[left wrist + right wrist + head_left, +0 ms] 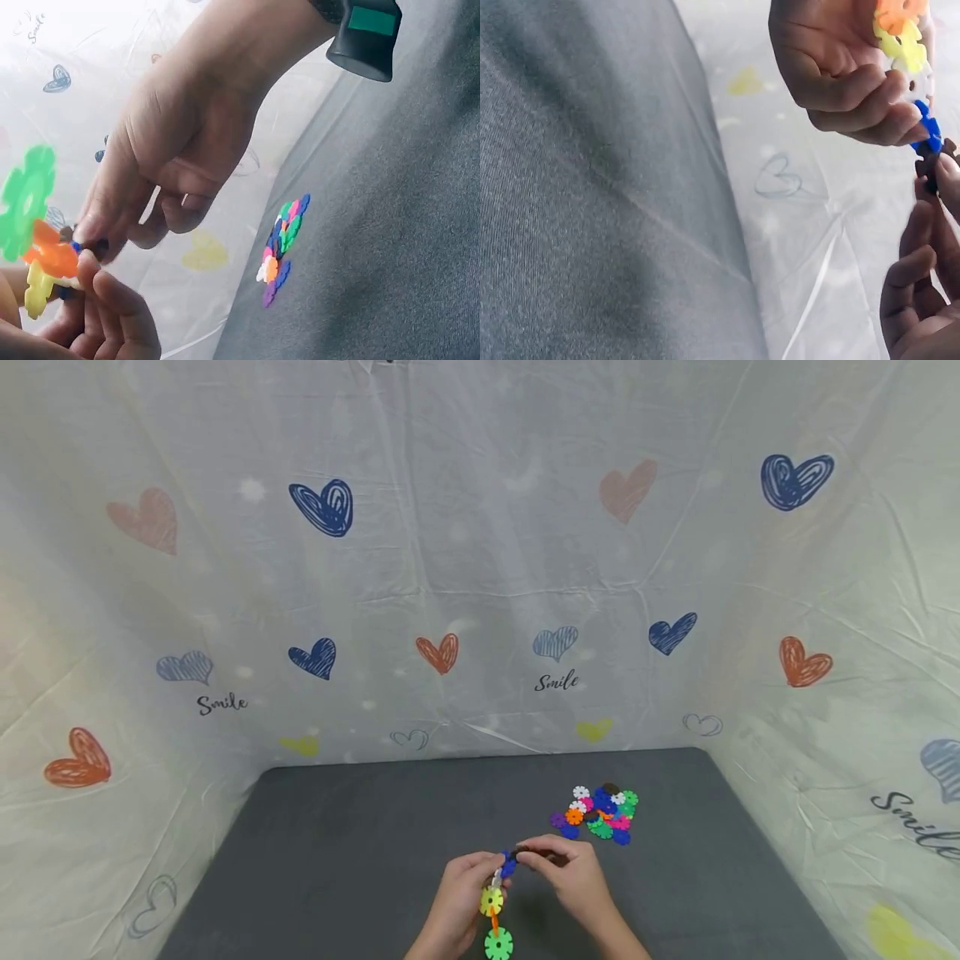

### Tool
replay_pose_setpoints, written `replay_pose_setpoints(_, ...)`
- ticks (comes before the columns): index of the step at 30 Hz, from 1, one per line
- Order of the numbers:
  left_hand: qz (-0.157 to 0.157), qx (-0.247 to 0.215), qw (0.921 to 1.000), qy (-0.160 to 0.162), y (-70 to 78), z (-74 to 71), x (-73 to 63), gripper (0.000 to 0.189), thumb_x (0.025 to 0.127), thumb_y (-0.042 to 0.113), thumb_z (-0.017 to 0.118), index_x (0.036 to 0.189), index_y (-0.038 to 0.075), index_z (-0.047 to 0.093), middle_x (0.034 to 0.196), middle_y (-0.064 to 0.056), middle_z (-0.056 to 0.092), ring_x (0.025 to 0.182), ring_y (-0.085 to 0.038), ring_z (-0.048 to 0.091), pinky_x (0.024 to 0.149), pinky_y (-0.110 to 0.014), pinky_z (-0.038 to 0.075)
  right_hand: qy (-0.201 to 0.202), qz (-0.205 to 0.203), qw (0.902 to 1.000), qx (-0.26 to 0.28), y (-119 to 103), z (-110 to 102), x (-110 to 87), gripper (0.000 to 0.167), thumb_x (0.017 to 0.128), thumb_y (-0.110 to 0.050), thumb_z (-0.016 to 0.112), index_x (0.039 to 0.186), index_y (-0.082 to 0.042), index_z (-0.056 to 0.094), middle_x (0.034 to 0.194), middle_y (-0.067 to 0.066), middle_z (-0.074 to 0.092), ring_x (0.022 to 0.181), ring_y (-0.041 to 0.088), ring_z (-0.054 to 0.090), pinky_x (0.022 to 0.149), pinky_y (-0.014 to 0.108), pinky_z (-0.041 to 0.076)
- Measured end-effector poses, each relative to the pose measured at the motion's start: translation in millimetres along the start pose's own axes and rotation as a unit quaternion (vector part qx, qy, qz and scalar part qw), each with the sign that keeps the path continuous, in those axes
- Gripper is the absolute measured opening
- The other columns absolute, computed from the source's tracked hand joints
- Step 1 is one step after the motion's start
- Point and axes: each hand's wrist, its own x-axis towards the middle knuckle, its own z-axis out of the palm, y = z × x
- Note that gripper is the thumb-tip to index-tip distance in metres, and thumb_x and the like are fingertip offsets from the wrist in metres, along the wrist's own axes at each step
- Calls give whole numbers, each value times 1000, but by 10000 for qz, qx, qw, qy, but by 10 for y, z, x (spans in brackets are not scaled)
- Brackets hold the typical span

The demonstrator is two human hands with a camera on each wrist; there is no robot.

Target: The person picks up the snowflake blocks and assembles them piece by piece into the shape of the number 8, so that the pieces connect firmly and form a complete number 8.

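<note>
A chain of notched plastic discs hangs from the left hand point(456, 893), whose thumb and fingers pinch it near the blue disc point(928, 127). Below that blue piece come a white disc point(912, 84), a yellow disc point(491, 902), an orange disc point(54, 251) seen nearly edge-on in the head view, and a green disc point(498, 945) at the near end. Between thumb and fingers, the right hand point(572, 875) pinches a dark brown disc point(928, 168) at the blue disc's edge. Fingertips of both hands almost meet there, partly covering the joint.
A loose pile of discs point(603, 814) in several colours lies on the dark grey table point(360, 852), beyond the right hand. A white curtain point(480, 552) printed with hearts stands behind the table and along both sides.
</note>
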Motion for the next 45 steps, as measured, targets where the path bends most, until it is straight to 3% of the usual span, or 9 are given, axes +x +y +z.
replay_pose_setpoints(3, 95, 47, 9995, 291, -24, 4, 17, 28, 102, 21, 59, 93, -3, 70, 74, -1, 66, 61, -10, 61, 59, -24, 52, -21, 183, 9995, -254, 62, -71, 35, 23, 90, -19, 77, 111, -10, 76, 102, 8, 77, 87, 12, 72, 78, 26, 59)
replay_pose_setpoints(7, 159, 171, 9965, 799, -21, -16, 20, 30, 100, 23, 61, 101, -5, 72, 78, -3, 71, 66, -13, 69, 55, -21, 48, 450, 599, 9924, -979, 243, -239, 144, 21, 90, -20, 77, 110, -11, 77, 98, 5, 77, 84, 9, 71, 74, 23, 57)
replay_pose_setpoints(15, 108, 276, 9947, 987, 22, -61, -8, 31, 100, 26, 63, 105, -3, 72, 85, -7, 76, 77, -17, 76, 49, -17, 38, 1214, 1061, 9456, -2827, 702, -569, 379, 23, 88, -17, 80, 108, -7, 77, 98, 8, 76, 82, 22, 71, 67, 34, 56)
replay_pose_setpoints(22, 95, 264, 9945, 1007, 14, -71, 3, 27, 101, 27, 62, 102, 1, 70, 86, -8, 77, 78, -18, 76, 48, -18, 36, 923, 1219, 9028, -4019, 867, -480, 503, 37, 86, -21, 82, 122, -13, 74, 91, 5, 64, 78, 18, 59, 62, 37, 48)
replay_pose_setpoints(32, 49, 210, 9949, 986, -14, -90, 19, 27, 101, 27, 62, 102, 1, 70, 86, -7, 76, 77, -17, 75, 49, -18, 38, 491, 1621, 8879, -4277, 809, -498, 437, 23, 83, -24, 84, 98, -13, 72, 87, 3, 58, 74, 19, 54, 60, 38, 46)
replay_pose_setpoints(36, 39, 193, 9955, 926, -19, -74, 2, 27, 101, 27, 63, 101, 1, 70, 87, -8, 75, 76, -16, 75, 51, -20, 43, 330, 1833, 8915, -4131, 749, -508, 337, 31, 81, -26, 86, 86, -13, 59, 79, 2, 54, 68, 18, 50, 58, 35, 41)
replay_pose_setpoints(38, 67, 182, 9957, 901, -18, -58, -2, 27, 100, 27, 63, 100, 1, 70, 87, -8, 75, 75, -16, 74, 51, -20, 44, 425, 1736, 9032, -3904, 703, -483, 278, 33, 80, -24, 87, 82, -13, 56, 72, 0, 53, 63, 17, 48, 56, 32, 38)
replay_pose_setpoints(41, 161, 153, 9954, 936, -11, -35, 3, 26, 100, 26, 63, 98, 0, 70, 85, -7, 74, 74, -17, 74, 52, -21, 46, 676, 1453, 9358, -3141, 589, -408, 205, 27, 81, -19, 86, 80, -12, 60, 67, -2, 58, 58, 13, 52, 53, 29, 43)
replay_pose_setpoints(45, 290, 62, 9941, 1039, -2, -13, 18, 26, 101, 24, 63, 97, -1, 69, 82, -8, 73, 71, -17, 73, 61, -27, 56, 859, 1295, 9799, -1250, 337, -282, 156, 15, 87, -13, 80, 89, -3, 69, 72, 9, 70, 58, 15, 64, 55, 29, 56)
